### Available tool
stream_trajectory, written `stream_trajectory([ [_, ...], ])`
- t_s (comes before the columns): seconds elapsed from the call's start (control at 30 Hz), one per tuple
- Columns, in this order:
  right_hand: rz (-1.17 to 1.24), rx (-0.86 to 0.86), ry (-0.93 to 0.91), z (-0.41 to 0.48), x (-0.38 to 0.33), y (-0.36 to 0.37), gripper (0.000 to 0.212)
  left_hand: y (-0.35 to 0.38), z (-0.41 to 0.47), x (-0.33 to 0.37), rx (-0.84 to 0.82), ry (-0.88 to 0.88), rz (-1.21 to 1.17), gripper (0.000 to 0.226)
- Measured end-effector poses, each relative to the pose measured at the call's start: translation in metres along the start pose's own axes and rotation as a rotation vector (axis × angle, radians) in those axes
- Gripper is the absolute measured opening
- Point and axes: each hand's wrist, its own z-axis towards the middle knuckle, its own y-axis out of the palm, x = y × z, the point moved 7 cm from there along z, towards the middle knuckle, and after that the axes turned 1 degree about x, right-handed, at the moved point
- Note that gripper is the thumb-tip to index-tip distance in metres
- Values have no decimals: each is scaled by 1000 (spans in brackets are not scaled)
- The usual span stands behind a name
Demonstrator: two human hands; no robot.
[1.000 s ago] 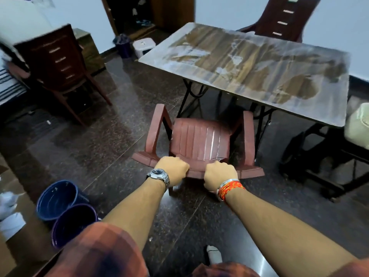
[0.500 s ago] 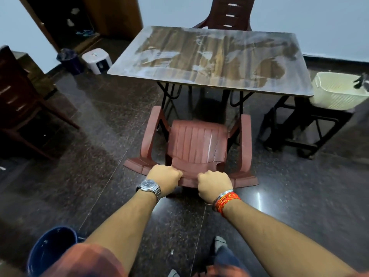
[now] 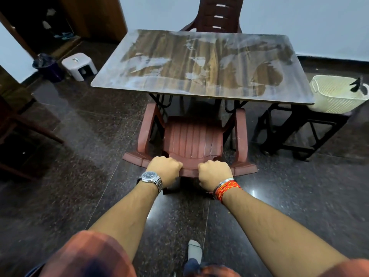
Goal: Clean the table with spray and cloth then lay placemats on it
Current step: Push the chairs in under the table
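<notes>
table point(image 3: 199, 64) ahead, top streaked with pale film, cleaning unfinished I'd say | chair point(image 3: 192, 140) at table's near edge | my left hand point(image 3: 164, 168) and right hand point(image 3: 214, 173) curled tight over its backrest, probably to steer it | basket point(image 3: 335, 94) at table's right end

Both bare forearms reach forward and down from checked sleeves point(image 3: 85, 254), nearly straight and roughly parallel. The left hand point(image 3: 164, 168), with a steel watch point(image 3: 149, 175) on its wrist, and the right hand point(image 3: 214, 172), with a bangle and red-orange threads point(image 3: 227, 186) on its wrist, sit side by side, knuckles up with a gap between them, fingers curled over the top edge of the chair point(image 3: 192, 136) back. One socked foot point(image 3: 194, 249) shows between the arms.
</notes>
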Motion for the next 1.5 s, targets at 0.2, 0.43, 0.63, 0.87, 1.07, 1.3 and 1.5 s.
stream_trajectory([
  [0.2,-12,14,19,39,13,-12,23,-6,38,-22,12,13,17,23],
  [0.43,-22,-8,71,75,31,-19,24,-16,74,-38,33,53,-14,18],
  [0.63,-33,-4,82,100,35,-24,24,-16,97,-56,39,70,-22,16],
  [0.87,-62,-9,80,129,48,-32,26,-23,125,-69,54,45,-25,18],
  [1.07,-71,-8,81,137,57,-32,26,-24,137,-70,47,54,-17,17],
  [1.3,-54,-11,117,133,56,-33,29,-24,133,-71,19,33,-43,17],
  [1.5,103,66,2,130,49,-32,70,-25,124,-71,32,76,-166,30],
])
